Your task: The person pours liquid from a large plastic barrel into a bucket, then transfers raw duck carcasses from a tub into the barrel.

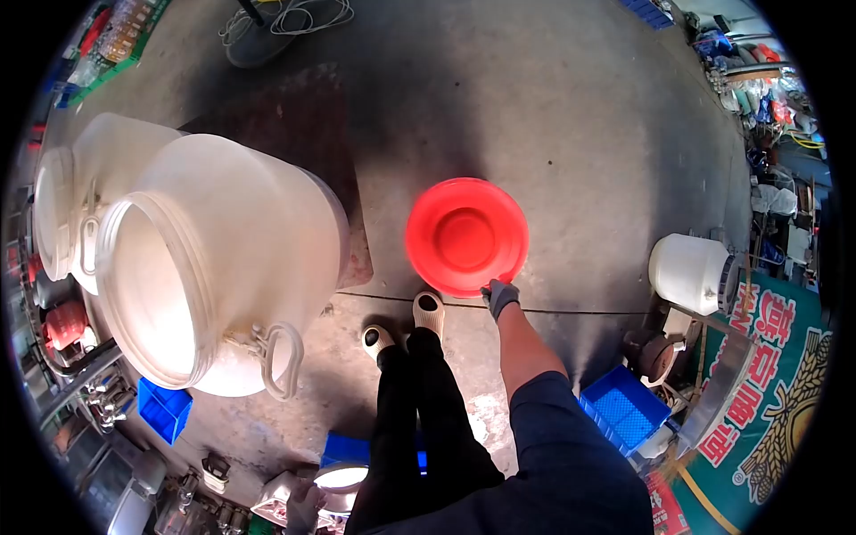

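A round red plastic basin (468, 234) hangs or rests in front of my feet, seen from straight above; I cannot tell whether it touches the floor. My right hand (501, 295), in a grey glove, is closed on the basin's near rim, with the arm stretched forward. At the bottom edge, my left hand (304, 505) also wears a grey glove. It is beside a pale pinkish bag-like thing (271, 499) and a round white-topped container (342, 478). Its fingers are too dim and small to make out.
Two big white plastic barrels stand or lie at left, the nearer barrel (241, 241) with its mouth toward me. A blue crate (629, 406), a small white drum (687, 272) and a green printed banner (767, 392) are at right. Cables (299, 16) lie ahead.
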Demonstrator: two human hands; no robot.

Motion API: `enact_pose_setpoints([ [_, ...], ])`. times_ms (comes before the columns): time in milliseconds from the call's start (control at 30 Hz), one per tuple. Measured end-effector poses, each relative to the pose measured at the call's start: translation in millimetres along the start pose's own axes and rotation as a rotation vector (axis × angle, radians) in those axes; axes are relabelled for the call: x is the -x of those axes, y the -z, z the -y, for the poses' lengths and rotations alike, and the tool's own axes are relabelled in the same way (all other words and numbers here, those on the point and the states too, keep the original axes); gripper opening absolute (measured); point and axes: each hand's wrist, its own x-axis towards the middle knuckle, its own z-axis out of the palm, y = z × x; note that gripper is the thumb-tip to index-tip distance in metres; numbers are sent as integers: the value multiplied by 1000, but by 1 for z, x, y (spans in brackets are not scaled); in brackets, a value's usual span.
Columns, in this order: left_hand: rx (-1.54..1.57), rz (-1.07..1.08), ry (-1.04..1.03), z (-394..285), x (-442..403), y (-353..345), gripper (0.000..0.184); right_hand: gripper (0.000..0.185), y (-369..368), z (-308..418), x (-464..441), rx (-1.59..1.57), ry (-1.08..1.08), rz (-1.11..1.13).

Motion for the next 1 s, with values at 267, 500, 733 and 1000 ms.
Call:
enact_pose_setpoints([
  [267, 43, 79, -190, -64, -3, -53, 42, 55, 16, 43, 38, -44, 245, -46],
  [500, -70, 55, -130, -33, 25, -36, 42, 50, 10, -16, 117, 847, 581, 227],
  [733, -6, -221, -455, -80, -5, 11, 51, 46, -95, 4, 441, 678, 1068, 720],
  [1000, 11, -367, -1181, -382, 43, 40, 63, 51, -249, -33, 642, 906, 1885, 1135],
])
